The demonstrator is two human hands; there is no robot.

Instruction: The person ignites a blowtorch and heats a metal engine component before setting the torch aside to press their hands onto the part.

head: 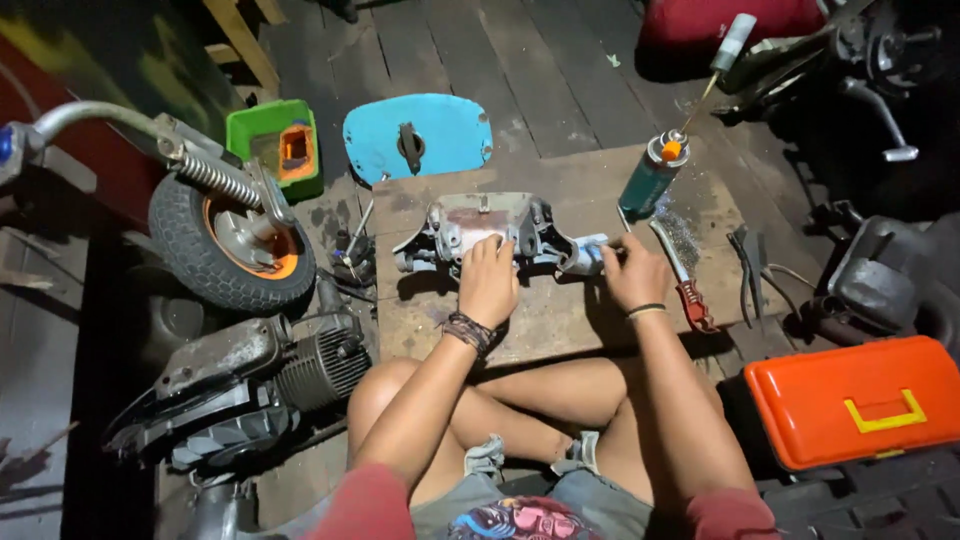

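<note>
1. Metal housing (485,232) lies on the wooden board (560,320), left of the green spray can (650,178).
2. Left hand (489,280) presses flat on the housing, grip open.
3. Right hand (634,272) closes its grip around the housing's tube end (585,255), near the wire brush (682,262).

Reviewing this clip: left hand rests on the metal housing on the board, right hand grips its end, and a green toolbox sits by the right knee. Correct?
Not quite. The head view shows the toolbox is orange, not green. The rest holds: left hand on the metal housing, right hand at its end, both on the board.
</note>
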